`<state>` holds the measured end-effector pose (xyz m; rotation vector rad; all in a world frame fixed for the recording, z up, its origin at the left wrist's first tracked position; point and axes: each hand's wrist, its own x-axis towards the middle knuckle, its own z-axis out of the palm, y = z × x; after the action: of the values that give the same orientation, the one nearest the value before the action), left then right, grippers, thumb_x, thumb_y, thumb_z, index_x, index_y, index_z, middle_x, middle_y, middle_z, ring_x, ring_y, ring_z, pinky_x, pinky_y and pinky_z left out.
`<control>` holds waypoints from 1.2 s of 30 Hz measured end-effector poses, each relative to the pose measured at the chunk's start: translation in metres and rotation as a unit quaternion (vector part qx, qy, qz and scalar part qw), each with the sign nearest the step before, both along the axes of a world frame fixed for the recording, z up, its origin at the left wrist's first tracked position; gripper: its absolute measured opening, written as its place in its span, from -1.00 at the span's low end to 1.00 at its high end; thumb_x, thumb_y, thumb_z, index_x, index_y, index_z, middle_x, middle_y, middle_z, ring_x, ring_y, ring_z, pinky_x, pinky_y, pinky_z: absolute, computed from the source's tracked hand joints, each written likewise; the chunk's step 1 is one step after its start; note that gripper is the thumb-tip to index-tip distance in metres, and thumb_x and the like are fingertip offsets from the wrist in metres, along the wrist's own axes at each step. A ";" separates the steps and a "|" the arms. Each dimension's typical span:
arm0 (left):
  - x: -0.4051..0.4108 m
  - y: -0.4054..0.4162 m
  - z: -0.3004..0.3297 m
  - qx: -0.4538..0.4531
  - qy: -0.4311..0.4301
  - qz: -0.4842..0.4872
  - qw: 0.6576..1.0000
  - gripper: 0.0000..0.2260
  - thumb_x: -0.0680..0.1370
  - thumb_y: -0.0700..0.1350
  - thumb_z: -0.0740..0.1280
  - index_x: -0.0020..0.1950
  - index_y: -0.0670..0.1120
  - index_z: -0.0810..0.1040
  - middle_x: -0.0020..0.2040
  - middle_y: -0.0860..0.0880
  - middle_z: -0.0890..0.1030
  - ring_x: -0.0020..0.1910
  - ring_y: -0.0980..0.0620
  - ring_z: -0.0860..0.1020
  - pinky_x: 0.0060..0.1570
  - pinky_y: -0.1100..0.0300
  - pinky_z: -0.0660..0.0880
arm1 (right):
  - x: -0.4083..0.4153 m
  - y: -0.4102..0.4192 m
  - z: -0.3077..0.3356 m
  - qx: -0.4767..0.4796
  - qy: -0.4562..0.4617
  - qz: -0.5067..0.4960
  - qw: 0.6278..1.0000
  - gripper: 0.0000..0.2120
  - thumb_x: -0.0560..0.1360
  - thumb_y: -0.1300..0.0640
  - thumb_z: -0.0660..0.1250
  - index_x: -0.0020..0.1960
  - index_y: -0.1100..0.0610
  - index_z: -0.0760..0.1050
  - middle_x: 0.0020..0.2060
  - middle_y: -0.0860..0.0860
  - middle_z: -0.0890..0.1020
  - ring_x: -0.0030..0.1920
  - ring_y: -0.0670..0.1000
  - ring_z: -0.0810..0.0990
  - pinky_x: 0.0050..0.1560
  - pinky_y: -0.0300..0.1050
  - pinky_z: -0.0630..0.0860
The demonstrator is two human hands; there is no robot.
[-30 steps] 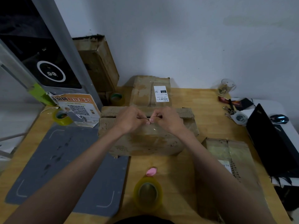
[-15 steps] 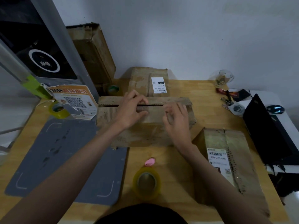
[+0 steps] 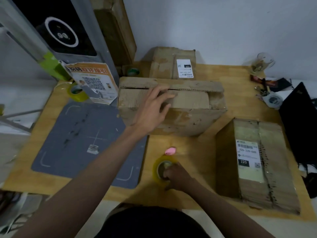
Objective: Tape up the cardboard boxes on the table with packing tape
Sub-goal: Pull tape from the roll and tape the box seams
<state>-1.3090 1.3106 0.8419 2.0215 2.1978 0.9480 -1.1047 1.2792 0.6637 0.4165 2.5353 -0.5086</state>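
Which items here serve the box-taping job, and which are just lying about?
Job: brown cardboard box under left hand; yellowish tape roll gripped by right hand; labelled cardboard box.
Lying about: grey mat, black laptop, glass mug, pink object.

Four cardboard boxes (image 3: 171, 107) (image 3: 173, 63) (image 3: 253, 162) (image 3: 113, 28) (one upright), three tape rolls (image 3: 160, 170) (image 3: 77, 91) (image 3: 133, 72), one glass (image 3: 260, 63)

Dim, flat indoor light, colours muddy. Soft shadow under the right hand (image 3: 177, 176) at 6 o'clock. Motion blur smears everything slightly. Wide-angle bending tilts the panel (image 3: 56, 30) at 10 o'clock; corners are softest.
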 end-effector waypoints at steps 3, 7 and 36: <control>0.001 -0.014 -0.003 0.028 -0.016 -0.006 0.999 -0.78 0.58 -0.20 0.37 0.21 -0.12 0.62 0.37 -0.12 0.48 0.38 -0.09 0.42 0.41 0.09 0.34 | -0.001 -0.013 -0.008 0.046 -0.005 0.029 0.998 -0.50 0.40 -0.20 0.49 0.10 0.19 0.59 0.03 0.15 0.65 0.11 0.18 0.56 0.42 0.11 0.19; 0.006 -0.035 -0.007 0.078 -0.006 0.009 0.997 -0.86 0.55 -0.27 0.35 0.08 -0.17 0.63 0.22 -0.18 0.52 0.25 -0.13 0.47 0.25 0.04 0.43 | 0.002 -0.023 -0.009 0.051 -0.004 0.012 0.999 -0.70 0.50 0.06 0.39 0.14 0.22 0.57 0.12 0.19 0.63 0.18 0.22 0.55 0.44 0.15 0.20; 0.071 -0.018 0.073 -0.085 -0.172 -0.019 0.981 -0.89 0.45 -0.11 0.56 -0.05 -0.01 0.74 -0.14 0.12 0.60 -0.13 0.18 0.59 -0.02 0.22 0.55 | 0.064 0.051 0.196 -0.169 0.431 -0.384 0.799 -0.61 0.44 -0.17 0.38 0.05 0.13 0.60 -0.10 0.11 0.66 -0.05 0.18 0.62 0.01 0.28 0.52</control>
<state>-1.2384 1.2930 0.9144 1.6735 1.9742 0.9814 -1.0407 1.3305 0.8601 1.3382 2.8744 -1.7713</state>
